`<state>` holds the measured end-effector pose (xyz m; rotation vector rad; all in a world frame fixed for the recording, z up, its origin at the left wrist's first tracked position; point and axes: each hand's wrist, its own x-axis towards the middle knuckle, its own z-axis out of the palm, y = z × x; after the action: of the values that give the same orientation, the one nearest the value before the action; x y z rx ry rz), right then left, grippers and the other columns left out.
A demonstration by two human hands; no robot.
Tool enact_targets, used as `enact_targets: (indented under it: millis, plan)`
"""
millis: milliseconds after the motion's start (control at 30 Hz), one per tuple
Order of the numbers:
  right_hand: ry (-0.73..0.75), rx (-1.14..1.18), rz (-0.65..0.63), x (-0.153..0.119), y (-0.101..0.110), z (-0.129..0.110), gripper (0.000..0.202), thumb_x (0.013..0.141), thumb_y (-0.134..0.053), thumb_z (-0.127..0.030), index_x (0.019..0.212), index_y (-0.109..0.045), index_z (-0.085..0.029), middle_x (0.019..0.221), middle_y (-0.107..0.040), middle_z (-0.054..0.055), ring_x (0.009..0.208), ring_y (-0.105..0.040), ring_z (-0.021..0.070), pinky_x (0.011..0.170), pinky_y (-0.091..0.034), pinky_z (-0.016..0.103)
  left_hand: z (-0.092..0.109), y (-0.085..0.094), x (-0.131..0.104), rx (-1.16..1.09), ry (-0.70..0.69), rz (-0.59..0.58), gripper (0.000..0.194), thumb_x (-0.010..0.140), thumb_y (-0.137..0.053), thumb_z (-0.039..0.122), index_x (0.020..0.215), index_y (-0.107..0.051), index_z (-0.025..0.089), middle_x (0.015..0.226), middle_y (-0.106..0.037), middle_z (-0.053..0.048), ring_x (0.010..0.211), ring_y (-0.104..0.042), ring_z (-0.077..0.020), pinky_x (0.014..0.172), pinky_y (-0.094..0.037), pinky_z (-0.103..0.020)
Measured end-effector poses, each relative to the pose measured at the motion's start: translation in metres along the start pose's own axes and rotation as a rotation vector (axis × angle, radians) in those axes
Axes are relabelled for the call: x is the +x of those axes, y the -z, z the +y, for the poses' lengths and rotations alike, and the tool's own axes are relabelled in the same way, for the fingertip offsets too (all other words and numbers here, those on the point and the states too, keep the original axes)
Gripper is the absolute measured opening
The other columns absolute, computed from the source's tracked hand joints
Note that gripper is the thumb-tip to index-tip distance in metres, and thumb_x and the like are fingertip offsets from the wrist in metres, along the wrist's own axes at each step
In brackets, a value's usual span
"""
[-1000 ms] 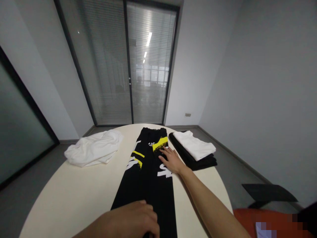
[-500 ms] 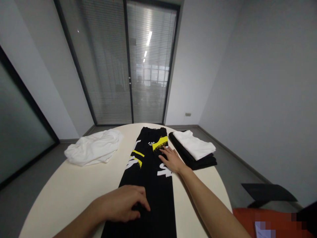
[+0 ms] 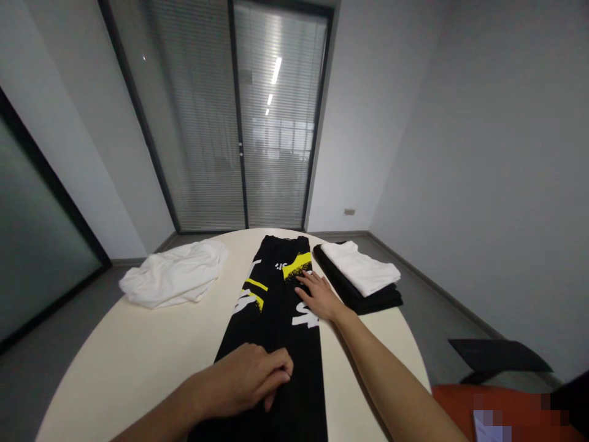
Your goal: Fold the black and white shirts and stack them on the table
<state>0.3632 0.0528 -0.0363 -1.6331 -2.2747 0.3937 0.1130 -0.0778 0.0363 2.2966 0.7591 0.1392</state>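
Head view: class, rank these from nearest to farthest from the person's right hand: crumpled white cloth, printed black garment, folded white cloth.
1. Printed black garment: in the middle, directly under the right hand.
2. Folded white cloth: just to the right, on top of black fabric.
3. Crumpled white cloth: across the table, on the left.

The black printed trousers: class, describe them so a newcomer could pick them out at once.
Find the pale, round-edged table. Down its middle, stretched lengthwise, lie the black printed trousers, with the right hand on them. Bold yellow-and-white print sets them apart from the rumpled white cloth to the left and the folded stack to the right.
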Motion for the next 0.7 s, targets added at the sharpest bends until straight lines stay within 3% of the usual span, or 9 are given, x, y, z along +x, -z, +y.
enact_targets:
  millis: [67,200,267,367,467,567,700]
  plan:
    - [-0.004,-0.001,-0.004,0.0,0.0,-0.001,0.061,0.099,-0.035,-0.059,0.149,-0.045,-0.025,0.162,-0.03,0.008,0.151,-0.018,0.03,0.121,-0.011,0.053,0.006,-0.003,0.0,-0.093,0.013,-0.024,0.013,0.101,-0.042,0.023,0.104,-0.054,0.025,0.058,-0.055,0.009,0.055,-0.056,-0.0098,0.067,-0.041,-0.021]
    - [0.0,-0.004,-0.014,-0.001,0.002,-0.001,0.062,0.097,-0.039,-0.06,0.15,-0.044,-0.026,0.162,-0.028,0.007,0.151,-0.016,0.0303,0.121,-0.01,0.053,0.01,-0.014,0.001,-0.346,-0.003,-0.03,0.019,0.084,-0.063,0.023,0.101,-0.057,0.023,0.076,-0.062,0.005,0.068,-0.058,-0.0102,0.066,-0.044,-0.02]
    - [0.004,-0.001,-0.015,-0.001,0.004,-0.001,0.063,0.096,-0.041,-0.06,0.15,-0.043,-0.027,0.163,-0.027,0.007,0.151,-0.016,0.0307,0.121,-0.011,0.053,0.006,-0.02,0.003,-0.525,0.036,-0.062,0.025,0.077,-0.069,0.027,0.098,-0.056,0.022,0.081,-0.062,0.004,0.067,-0.06,-0.01,0.061,-0.045,-0.019]
    - [0.011,0.008,-0.012,-0.003,0.006,0.0,0.065,0.095,-0.042,-0.063,0.15,-0.044,-0.027,0.163,-0.027,0.007,0.151,-0.015,0.0315,0.12,-0.011,0.054,-0.009,-0.025,0.004,-0.701,0.172,-0.166,0.035,0.072,-0.073,0.033,0.099,-0.054,0.022,0.082,-0.061,0.004,0.051,-0.057,-0.0069,0.047,-0.041,-0.016]
    - [0.024,0.003,-0.026,-0.004,0.007,0.0,0.068,0.093,-0.043,-0.066,0.149,-0.045,-0.026,0.163,-0.028,0.008,0.152,-0.013,0.0326,0.12,-0.008,0.055,-0.021,-0.022,0.0,-0.603,0.209,-0.379,0.04,0.069,-0.076,0.024,0.105,-0.059,0.022,0.075,-0.061,0.006,0.041,-0.052,-0.0057,0.039,-0.037,-0.014]
    - [0.026,-0.006,-0.038,-0.004,0.007,0.001,0.07,0.092,-0.045,-0.066,0.149,-0.044,-0.026,0.163,-0.027,0.008,0.152,-0.012,0.0329,0.121,-0.007,0.055,-0.02,-0.009,-0.006,-0.444,0.228,-0.57,0.042,0.071,-0.07,0.014,0.111,-0.064,0.023,0.061,-0.059,0.007,0.037,-0.051,-0.0086,0.035,-0.036,-0.015]
    - [0.027,-0.011,-0.048,-0.004,0.008,0.0,0.071,0.091,-0.047,-0.066,0.15,-0.044,-0.026,0.163,-0.026,0.008,0.152,-0.012,0.0333,0.12,-0.007,0.055,-0.005,0.012,-0.01,-0.446,0.323,-0.627,0.035,0.08,-0.064,0.022,0.115,-0.069,0.022,0.054,-0.056,0.007,0.034,-0.046,-0.0105,0.033,-0.036,-0.018]
